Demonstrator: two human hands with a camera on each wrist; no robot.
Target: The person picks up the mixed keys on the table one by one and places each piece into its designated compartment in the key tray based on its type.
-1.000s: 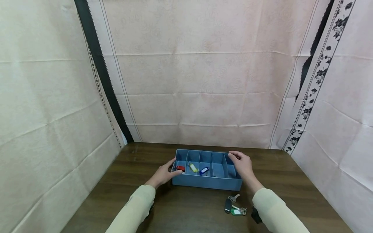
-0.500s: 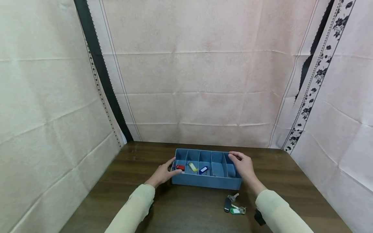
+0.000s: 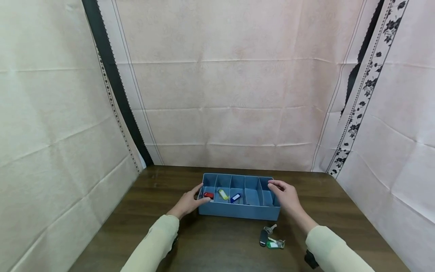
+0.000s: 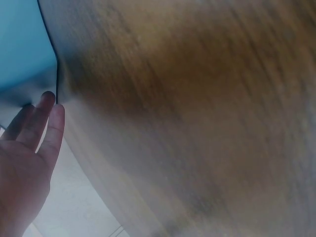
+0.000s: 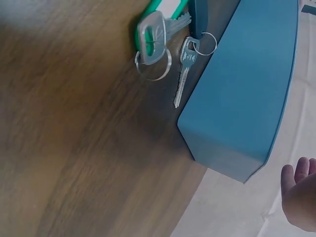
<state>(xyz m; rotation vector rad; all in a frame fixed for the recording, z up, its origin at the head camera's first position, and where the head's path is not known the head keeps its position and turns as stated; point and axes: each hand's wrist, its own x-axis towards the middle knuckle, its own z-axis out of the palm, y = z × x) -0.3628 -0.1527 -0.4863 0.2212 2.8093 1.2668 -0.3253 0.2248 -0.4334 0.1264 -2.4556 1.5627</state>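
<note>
A blue divided box (image 3: 238, 212) sits on the table, its open compartments facing up. My left hand (image 3: 187, 203) spans the box's left end, thumb at the front rim. In the left wrist view, the fairly straight fingers of the left hand (image 4: 29, 158) reach the end wall. By the back right corner is my right hand (image 3: 285, 195), thumb and fingers bent close together; contact with the rim is unclear. A red key tag (image 3: 208, 195), a yellow key tag (image 3: 223, 194) and a blue key tag (image 3: 235, 198) lie in the three left compartments, one in each.
In front of the box, near its right end, lie a black key tag (image 3: 263, 238) and a green key tag (image 3: 273, 244), each with a key on a ring. A brown wooden table (image 3: 217, 241) bears everything. Pale cloth (image 3: 221, 94) hangs behind and at both sides.
My right hand has shifted slightly right relative to the box, so more of its back right corner shows. The left hand stays at the left end. The head view has turned slightly.
</note>
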